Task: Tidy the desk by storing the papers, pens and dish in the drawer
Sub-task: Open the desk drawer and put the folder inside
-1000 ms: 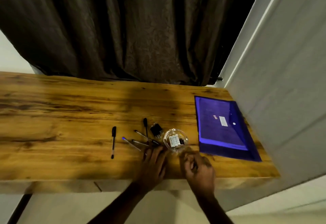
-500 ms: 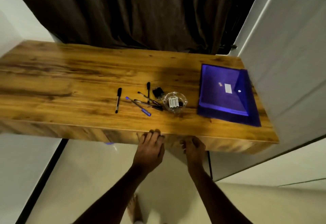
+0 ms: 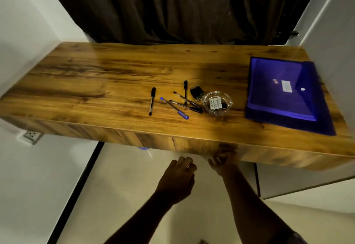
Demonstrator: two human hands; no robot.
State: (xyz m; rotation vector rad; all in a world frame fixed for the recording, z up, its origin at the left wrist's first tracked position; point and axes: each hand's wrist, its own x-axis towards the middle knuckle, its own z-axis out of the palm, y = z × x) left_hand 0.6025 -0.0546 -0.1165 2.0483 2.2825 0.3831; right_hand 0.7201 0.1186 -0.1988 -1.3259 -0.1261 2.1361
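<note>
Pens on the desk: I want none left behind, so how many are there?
5. One black pen lies apart, leftmost; a blue pen and three black pens overlap in a cluster left of the glass dish. None seems hidden.

The right hand (image 3: 223, 162) is blurred at the tabletop's (image 3: 96, 82) front edge, so its grip is unclear. The purple folder's (image 3: 269, 82) label (image 3: 286, 86) is too small to read.

Head cam, my view: dark brown curtain (image 3: 182, 7) hangs in folds across back, behind wooden desk (image 3: 96, 82). White wall (image 3: 28, 22) at left, against desk end; wall socket (image 3: 31, 135) low on it, under desk edge. White panel (image 3: 336, 32) at right. Floor (image 3: 124, 186) pale cream, glossy; dark strip (image 3: 80, 182) along its left side. Warm light on desktop; I note shadow patch mid-desk
</note>
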